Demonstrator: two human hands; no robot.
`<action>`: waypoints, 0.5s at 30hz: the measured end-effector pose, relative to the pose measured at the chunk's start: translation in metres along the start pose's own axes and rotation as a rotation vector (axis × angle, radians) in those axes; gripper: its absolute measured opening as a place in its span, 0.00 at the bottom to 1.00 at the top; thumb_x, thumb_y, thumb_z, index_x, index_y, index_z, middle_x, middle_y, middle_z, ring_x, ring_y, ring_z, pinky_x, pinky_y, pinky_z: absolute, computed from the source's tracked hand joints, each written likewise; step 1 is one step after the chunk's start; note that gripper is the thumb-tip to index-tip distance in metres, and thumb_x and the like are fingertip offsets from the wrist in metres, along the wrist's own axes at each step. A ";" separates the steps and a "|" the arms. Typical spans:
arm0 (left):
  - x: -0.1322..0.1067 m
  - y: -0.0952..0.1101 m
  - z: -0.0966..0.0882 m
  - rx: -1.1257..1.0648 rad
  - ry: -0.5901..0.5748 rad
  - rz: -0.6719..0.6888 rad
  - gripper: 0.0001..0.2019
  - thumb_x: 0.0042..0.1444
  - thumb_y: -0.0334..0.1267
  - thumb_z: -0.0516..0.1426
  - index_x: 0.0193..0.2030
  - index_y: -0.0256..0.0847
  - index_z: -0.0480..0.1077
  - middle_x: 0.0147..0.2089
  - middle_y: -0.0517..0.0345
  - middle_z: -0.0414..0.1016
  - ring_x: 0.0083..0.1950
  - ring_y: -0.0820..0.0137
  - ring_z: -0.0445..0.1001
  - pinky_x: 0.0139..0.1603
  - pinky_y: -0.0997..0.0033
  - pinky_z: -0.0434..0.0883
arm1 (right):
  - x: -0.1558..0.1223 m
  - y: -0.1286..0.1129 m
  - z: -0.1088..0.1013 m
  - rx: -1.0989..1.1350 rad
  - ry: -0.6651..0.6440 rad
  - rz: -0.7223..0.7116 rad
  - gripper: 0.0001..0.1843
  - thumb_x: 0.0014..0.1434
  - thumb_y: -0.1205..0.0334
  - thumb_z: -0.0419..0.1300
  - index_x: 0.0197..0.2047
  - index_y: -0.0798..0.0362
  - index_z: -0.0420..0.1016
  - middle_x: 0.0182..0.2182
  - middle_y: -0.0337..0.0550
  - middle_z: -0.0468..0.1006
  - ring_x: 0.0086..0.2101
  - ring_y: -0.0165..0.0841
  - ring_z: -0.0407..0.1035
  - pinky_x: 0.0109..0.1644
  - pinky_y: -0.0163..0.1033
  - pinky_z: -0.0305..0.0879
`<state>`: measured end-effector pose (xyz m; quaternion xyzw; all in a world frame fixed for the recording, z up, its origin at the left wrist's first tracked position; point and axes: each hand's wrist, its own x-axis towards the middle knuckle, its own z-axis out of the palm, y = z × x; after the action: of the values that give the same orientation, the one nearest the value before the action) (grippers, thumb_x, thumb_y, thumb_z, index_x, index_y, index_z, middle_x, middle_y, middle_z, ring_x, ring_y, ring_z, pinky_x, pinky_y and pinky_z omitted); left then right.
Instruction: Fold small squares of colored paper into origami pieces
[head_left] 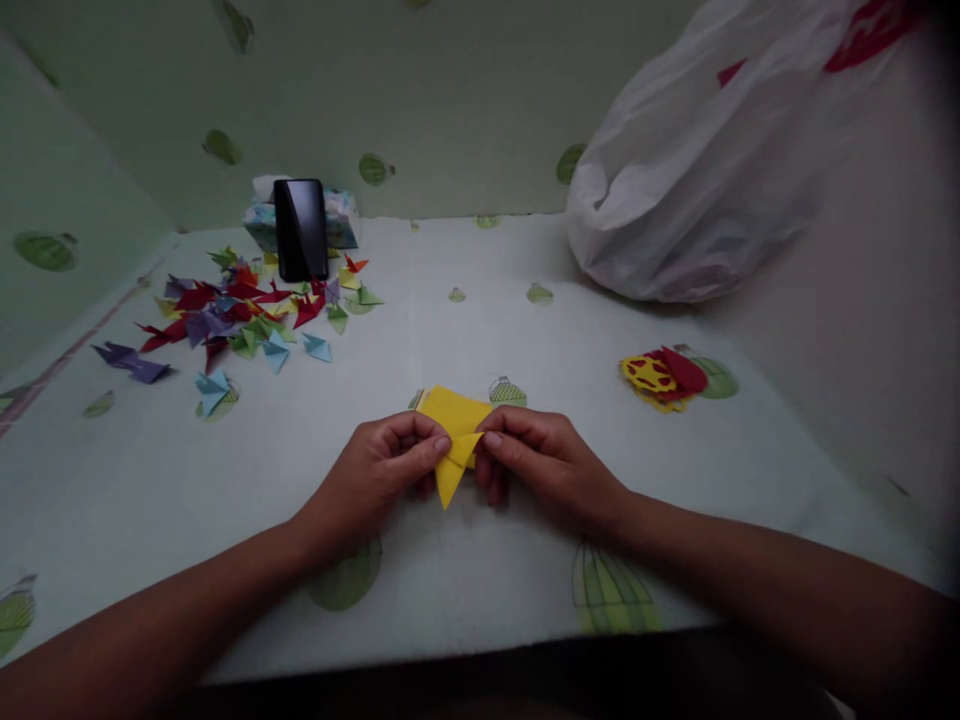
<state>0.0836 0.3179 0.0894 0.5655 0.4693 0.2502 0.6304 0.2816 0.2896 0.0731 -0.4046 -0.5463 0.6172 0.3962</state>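
Between my two hands is a small folded piece of yellow paper (453, 478), one sharp point hanging down and another reaching right. My left hand (394, 455) pinches its left side between thumb and fingers. On the right tip, the thumb and forefinger of my right hand (536, 460) are closed, the other fingers curled beneath. Just behind the folded piece lies flat yellow paper (454, 408), partly covered by my fingers; whether it is one sheet or a stack I cannot tell.
Many small folded paper figures (240, 310) in several colours lie heaped at the back left. A black phone (301, 230) leans on a tissue box (342, 218). Red and yellow paper cut-outs (664, 375) lie to the right, below a bulging white plastic bag (697, 180). Walls enclose the table's back and sides.
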 end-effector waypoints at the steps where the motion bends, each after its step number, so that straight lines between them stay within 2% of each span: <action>1: 0.000 0.000 0.000 -0.005 0.000 -0.004 0.11 0.55 0.45 0.60 0.32 0.38 0.71 0.22 0.63 0.68 0.24 0.76 0.63 0.27 0.75 0.60 | 0.000 0.001 0.000 0.012 0.006 -0.002 0.14 0.66 0.56 0.55 0.32 0.56 0.68 0.25 0.39 0.74 0.22 0.25 0.69 0.28 0.33 0.67; 11: 0.000 0.000 -0.001 0.004 -0.035 -0.016 0.11 0.55 0.45 0.59 0.30 0.38 0.69 0.23 0.62 0.68 0.23 0.76 0.62 0.27 0.75 0.60 | 0.000 -0.001 -0.001 -0.051 -0.006 -0.028 0.14 0.66 0.58 0.54 0.32 0.56 0.68 0.25 0.38 0.73 0.23 0.24 0.69 0.28 0.32 0.66; 15: 0.000 0.002 -0.001 0.014 -0.047 -0.017 0.11 0.55 0.45 0.58 0.30 0.38 0.69 0.23 0.62 0.67 0.23 0.76 0.62 0.27 0.75 0.60 | -0.001 -0.001 0.000 -0.037 -0.004 -0.030 0.10 0.66 0.58 0.54 0.36 0.55 0.67 0.25 0.37 0.73 0.23 0.25 0.69 0.28 0.33 0.67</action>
<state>0.0833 0.3184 0.0916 0.5717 0.4609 0.2282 0.6392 0.2819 0.2890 0.0743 -0.4024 -0.5645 0.6016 0.3969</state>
